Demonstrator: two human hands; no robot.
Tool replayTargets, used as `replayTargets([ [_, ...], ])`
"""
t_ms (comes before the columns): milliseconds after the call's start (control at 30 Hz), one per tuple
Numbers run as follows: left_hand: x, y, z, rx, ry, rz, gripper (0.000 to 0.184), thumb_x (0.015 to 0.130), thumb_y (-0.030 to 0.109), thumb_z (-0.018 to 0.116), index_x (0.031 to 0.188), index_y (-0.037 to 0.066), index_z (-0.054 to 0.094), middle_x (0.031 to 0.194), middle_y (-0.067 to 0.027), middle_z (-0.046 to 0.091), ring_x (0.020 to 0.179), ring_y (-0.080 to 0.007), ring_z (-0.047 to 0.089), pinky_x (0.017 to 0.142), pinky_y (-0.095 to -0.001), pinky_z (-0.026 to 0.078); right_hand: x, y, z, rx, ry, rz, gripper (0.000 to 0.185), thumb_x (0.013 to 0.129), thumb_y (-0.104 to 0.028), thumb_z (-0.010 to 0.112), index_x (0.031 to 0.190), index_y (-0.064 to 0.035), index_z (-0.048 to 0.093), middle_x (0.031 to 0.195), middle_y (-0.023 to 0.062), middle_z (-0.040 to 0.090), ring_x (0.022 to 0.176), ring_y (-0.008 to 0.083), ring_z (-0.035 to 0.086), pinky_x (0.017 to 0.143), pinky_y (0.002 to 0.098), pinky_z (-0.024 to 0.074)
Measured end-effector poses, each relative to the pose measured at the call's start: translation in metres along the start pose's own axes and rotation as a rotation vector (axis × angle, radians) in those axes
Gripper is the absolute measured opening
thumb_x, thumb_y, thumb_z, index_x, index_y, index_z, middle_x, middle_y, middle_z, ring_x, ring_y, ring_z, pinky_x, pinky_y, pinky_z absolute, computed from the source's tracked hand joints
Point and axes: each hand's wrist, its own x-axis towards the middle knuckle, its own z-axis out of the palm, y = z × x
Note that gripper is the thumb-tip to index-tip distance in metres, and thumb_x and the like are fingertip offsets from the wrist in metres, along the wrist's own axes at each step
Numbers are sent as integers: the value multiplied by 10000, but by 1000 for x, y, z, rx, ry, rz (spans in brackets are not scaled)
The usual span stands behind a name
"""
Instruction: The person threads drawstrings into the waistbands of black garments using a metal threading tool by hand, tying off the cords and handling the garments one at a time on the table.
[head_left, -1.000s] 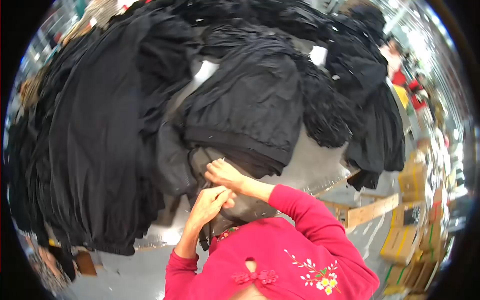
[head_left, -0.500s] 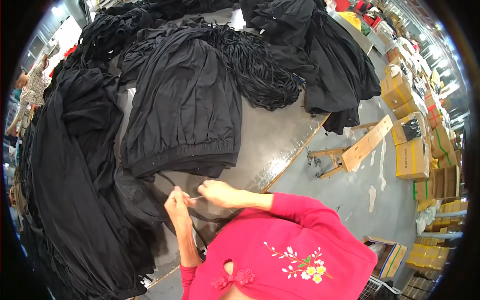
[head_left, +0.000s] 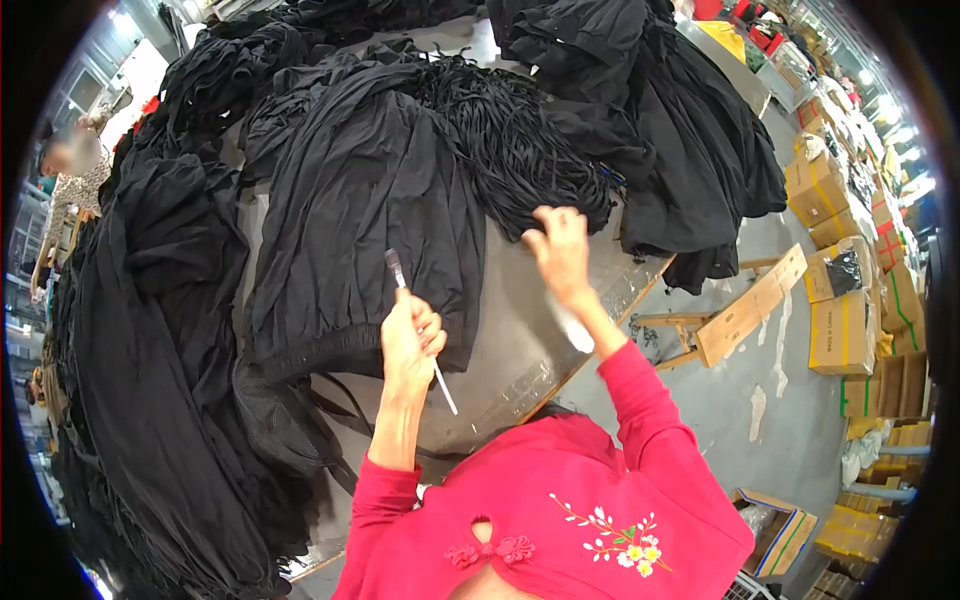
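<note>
My left hand is closed around a thin white stick-like tool with a dark tip pointing up, held over the elastic-edged hem of a stack of black garments. My right hand has its fingers apart and is at the lower edge of a bundle of thin black cords. Whether its fingertips touch the cords is hard to tell. A dark mesh bag with straps lies left of my left forearm.
Black garments cover the left of the metal table, and another pile hangs over its right edge. A wooden bench and cardboard boxes stand at the right. Another person is at the far left.
My hands have separated from near each other at the table's front. The left rose with the white tool, now plainly visible; the right moved up and right to the cords.
</note>
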Motion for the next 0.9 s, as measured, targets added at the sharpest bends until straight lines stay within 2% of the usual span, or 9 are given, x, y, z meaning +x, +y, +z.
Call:
replayTargets([
  [133, 49, -20, 34, 220, -69, -37, 237, 886, 260, 517, 735, 80, 477, 624, 5, 444, 368, -39, 264, 317, -182, 203, 23, 76, 33, -143, -56, -114, 197, 704, -137, 663, 878, -79, 591, 829, 56, 531, 844, 236, 489, 731, 352, 391],
  [267, 98, -50, 60, 420, -104, -94, 337, 857, 330, 569, 928, 0, 550, 822, -65, 575, 417, -31, 341, 328, -165, 232, 14, 53, 23, -57, 62, -207, 70, 708, -133, 640, 738, -104, 583, 780, 15, 549, 777, 201, 518, 677, 327, 385],
  [400, 139, -66, 74, 406, -203, -145, 300, 834, 337, 600, 825, 38, 577, 653, -21, 541, 395, -47, 356, 322, -179, 224, 2, 34, 20, 41, 8, -294, 112, 682, -112, 635, 785, -92, 598, 823, 12, 560, 829, 194, 533, 690, 326, 405],
  [467, 152, -72, 71, 595, -103, 48, 248, 817, 255, 626, 670, 61, 580, 513, 14, 444, 371, -54, 364, 316, -204, 229, 2, 35, 21, 68, 20, -286, 141, 678, -92, 628, 816, -83, 605, 863, 17, 569, 851, 194, 539, 699, 323, 410],
  [533, 153, -69, 67, 593, -101, 76, 302, 813, 273, 621, 621, 49, 556, 495, 0, 447, 369, -67, 366, 323, -229, 246, 3, 33, 23, 65, 44, -303, 139, 681, -91, 626, 817, -80, 604, 850, 18, 565, 835, 193, 536, 695, 322, 405],
  [633, 147, -56, 66, 828, 186, 233, 410, 813, 395, 596, 690, 4, 583, 567, -37, 537, 406, -69, 393, 375, -244, 302, 7, 22, 21, 85, 41, -309, 134, 695, -87, 628, 825, -66, 608, 823, 36, 562, 797, 201, 535, 682, 325, 400],
  [700, 130, -39, 73, 696, 151, 134, 402, 813, 398, 597, 718, 7, 605, 570, -29, 539, 444, -57, 407, 398, -231, 304, 9, 17, 22, 91, -21, -341, 138, 695, -93, 629, 828, -65, 603, 771, 34, 541, 756, 199, 521, 664, 330, 387],
  [800, 132, -36, 70, 727, -199, 189, 336, 833, 332, 586, 728, 15, 617, 581, -21, 553, 396, -59, 381, 363, -231, 267, 5, 12, 36, 70, -70, -454, 171, 691, -123, 630, 853, -89, 588, 710, 9, 508, 739, 185, 505, 660, 337, 365],
  [900, 125, -3, 68, 379, -274, -16, 272, 883, 274, 521, 681, 92, 514, 498, 51, 420, 336, -34, 272, 308, -211, 183, 12, 10, 33, -17, -46, -358, 127, 697, -154, 623, 785, -115, 539, 727, -6, 522, 771, 168, 516, 721, 347, 328],
])
